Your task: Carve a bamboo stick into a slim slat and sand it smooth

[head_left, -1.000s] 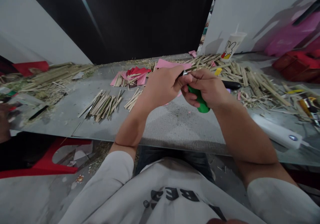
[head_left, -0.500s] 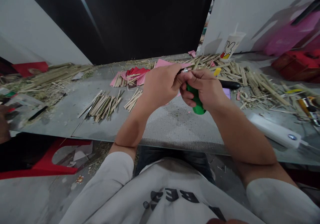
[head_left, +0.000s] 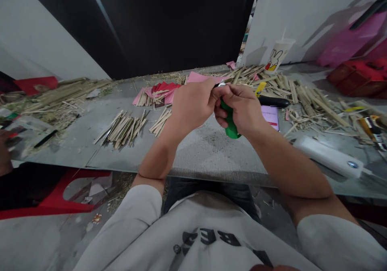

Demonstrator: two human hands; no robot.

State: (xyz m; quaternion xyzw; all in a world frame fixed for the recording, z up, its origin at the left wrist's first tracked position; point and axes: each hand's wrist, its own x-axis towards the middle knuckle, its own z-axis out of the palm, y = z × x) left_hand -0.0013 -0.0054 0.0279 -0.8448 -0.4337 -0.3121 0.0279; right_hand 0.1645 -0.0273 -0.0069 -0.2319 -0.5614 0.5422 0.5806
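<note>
The right hand [head_left: 243, 106] is curled round a green thing [head_left: 232, 128], fingers wrapped about its body and thumb up by its top end, a snug hold that I'd guess is there to keep it steady. The left hand [head_left: 192, 101] meets it from the other side, fingers folded, tips close against the right's beside a small shiny metal piece [head_left: 221, 84]; from where I stand I can't tell what, if anything, it has closed on. The green thing tilts over the counter [head_left: 223, 154], between its front and back edges, probably raised so the small part is easier to see. Thin sticks [head_left: 124, 129] lie in a loose bundle toward the front edge on the left, perhaps to be within reach. Pink and red papers [head_left: 165, 90] sit farther back. On the right, a phone [head_left: 271, 115] lies flat, while a cup [head_left: 278, 55] stands near the back edge, likely clear of the elbows.
</note>
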